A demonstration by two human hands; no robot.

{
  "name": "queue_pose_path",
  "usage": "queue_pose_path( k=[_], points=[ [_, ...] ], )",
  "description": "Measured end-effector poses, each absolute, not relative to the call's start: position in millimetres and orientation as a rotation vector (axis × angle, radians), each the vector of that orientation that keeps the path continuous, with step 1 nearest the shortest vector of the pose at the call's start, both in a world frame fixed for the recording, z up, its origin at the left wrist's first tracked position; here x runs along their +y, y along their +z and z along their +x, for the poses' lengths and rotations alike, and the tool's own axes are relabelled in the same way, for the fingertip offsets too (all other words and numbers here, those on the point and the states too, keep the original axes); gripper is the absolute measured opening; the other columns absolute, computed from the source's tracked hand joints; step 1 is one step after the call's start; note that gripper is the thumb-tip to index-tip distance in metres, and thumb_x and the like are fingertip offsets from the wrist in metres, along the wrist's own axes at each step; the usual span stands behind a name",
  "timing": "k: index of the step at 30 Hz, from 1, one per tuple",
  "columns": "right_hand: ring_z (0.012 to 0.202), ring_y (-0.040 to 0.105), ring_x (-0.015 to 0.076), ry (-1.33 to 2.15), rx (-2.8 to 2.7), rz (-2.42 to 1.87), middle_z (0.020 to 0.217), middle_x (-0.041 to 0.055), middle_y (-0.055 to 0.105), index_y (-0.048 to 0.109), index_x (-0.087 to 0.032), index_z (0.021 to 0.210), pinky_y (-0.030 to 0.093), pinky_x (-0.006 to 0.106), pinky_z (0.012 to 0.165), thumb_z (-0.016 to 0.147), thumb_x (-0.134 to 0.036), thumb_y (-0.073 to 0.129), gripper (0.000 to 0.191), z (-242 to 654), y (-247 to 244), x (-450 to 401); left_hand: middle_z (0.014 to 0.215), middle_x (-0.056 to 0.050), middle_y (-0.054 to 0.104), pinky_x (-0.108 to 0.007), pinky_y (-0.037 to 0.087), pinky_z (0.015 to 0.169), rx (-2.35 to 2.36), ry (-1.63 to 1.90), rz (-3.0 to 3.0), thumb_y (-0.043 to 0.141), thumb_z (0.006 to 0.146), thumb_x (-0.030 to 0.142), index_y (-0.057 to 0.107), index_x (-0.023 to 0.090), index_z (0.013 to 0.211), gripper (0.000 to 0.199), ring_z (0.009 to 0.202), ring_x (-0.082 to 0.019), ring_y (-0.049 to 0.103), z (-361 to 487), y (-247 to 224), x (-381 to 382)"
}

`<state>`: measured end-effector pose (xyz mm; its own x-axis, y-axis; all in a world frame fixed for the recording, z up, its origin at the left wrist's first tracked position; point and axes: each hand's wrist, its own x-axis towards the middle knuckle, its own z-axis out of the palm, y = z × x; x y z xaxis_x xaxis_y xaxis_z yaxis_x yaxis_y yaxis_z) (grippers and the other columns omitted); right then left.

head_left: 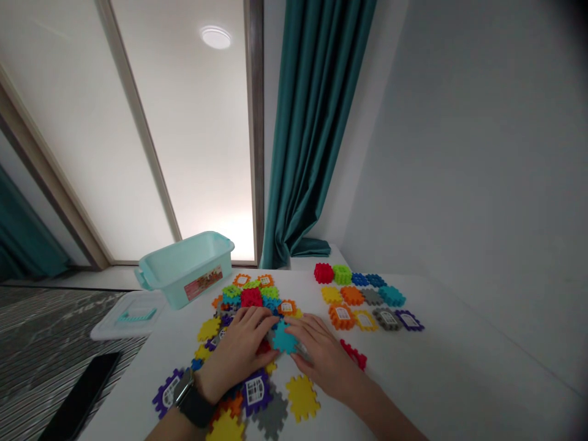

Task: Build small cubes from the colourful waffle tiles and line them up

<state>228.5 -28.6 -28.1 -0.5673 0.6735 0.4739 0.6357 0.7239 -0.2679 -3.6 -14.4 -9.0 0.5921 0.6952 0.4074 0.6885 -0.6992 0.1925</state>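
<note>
A light-blue toothed building tile (285,338) is between my two hands, over the table's middle. My left hand (241,350), with a dark watch on its wrist, reaches across a mixed pile of tiles; its thumb and forefinger meet the tile's left edge. On the other side, my right hand (321,355) has its fingers and thumb closed on the tile's right edge. Under and around my left hand lie purple, grey, yellow and orange tiles, partly hidden. A yellow tile (302,398) lies below my right hand, and a red tile (353,354) sits just beyond its wrist.
Sorted stacks by colour, including red tiles (324,273) and orange tiles (352,296), stand in rows at the back right. A mint plastic bin (184,263) is at the back left, beside its clear lid (126,315). A black phone-like slab (80,398) lies at lower left.
</note>
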Motion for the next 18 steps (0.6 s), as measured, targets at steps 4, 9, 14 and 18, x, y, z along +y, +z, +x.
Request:
queue_pose_path(
  k=[4,9,14,18],
  points=[
    [0.124,0.059,0.0267,0.058,-2.368,-0.943,0.135,0.0076,0.064,0.053,-0.023,0.132,0.049,0.051,0.109,0.086,-0.010,0.063,0.049,233,-24,-27,0.117,-0.008,0.064,-0.048,0.046,0.097,1.204,0.784,2.780,0.083,0.073,0.024,0.057,0.021,0.115,0.050,0.108,-0.030,0.059,-4,-8,-15],
    [0.120,0.062,0.0264,-0.038,-2.279,-0.919,0.129,0.0089,0.068,0.054,-0.024,0.134,0.050,0.051,0.107,0.094,-0.020,0.060,0.040,239,-27,-24,0.118,-0.009,0.063,-0.047,0.047,0.096,1.189,0.889,2.752,0.083,0.073,0.023,0.056,0.021,0.115,0.049,0.108,-0.030,0.060,-5,-9,-13],
    [0.120,0.061,0.0279,-0.042,-2.257,-0.907,0.129,0.0094,0.068,0.054,-0.025,0.132,0.049,0.054,0.108,0.096,-0.023,0.059,0.036,239,-28,-24,0.118,-0.009,0.063,-0.047,0.047,0.097,1.165,0.933,2.730,0.081,0.076,0.025,0.056,0.022,0.117,0.048,0.109,-0.030,0.060,-6,-10,-13],
    [0.120,0.061,0.0268,0.002,-2.255,-0.921,0.129,0.0084,0.068,0.055,-0.026,0.130,0.050,0.051,0.106,0.095,-0.022,0.059,0.036,239,-26,-25,0.118,-0.009,0.063,-0.047,0.047,0.098,1.157,0.934,2.721,0.079,0.079,0.028,0.056,0.022,0.116,0.044,0.110,-0.030,0.060,-6,-9,-14]
  ],
)
